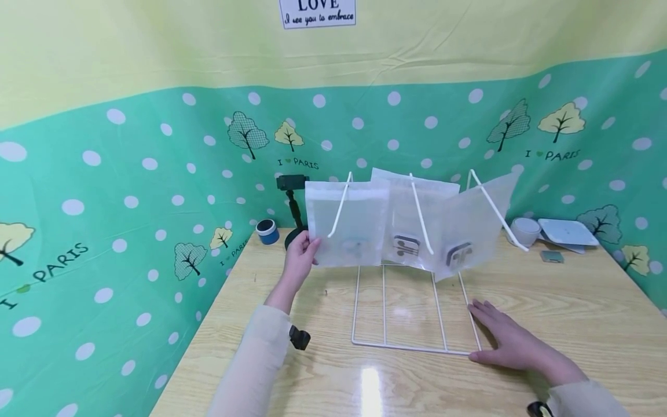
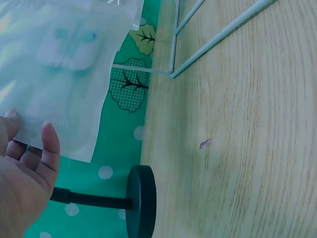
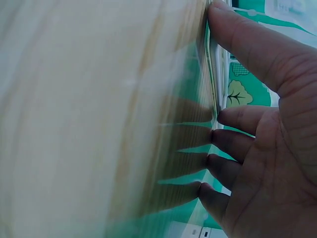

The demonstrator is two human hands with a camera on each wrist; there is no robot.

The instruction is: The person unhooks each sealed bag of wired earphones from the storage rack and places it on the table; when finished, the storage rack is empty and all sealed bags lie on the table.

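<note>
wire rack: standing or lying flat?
Standing. The wire rack has its base flat on the table; its prongs rise and carry three bags.

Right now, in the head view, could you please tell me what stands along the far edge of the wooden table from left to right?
Blue-and-white tape roll → black stand with round base → three frosted plastic bags on the white wire rack → white tape roll → flat white square device.

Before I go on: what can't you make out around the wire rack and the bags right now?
- Left bag: contents blurred by frosted plastic, head and left wrist views.
- Left hand: fingertips hidden behind the bag's edge.
- Right hand by the wire rack: contact blurred in the right wrist view.
</note>
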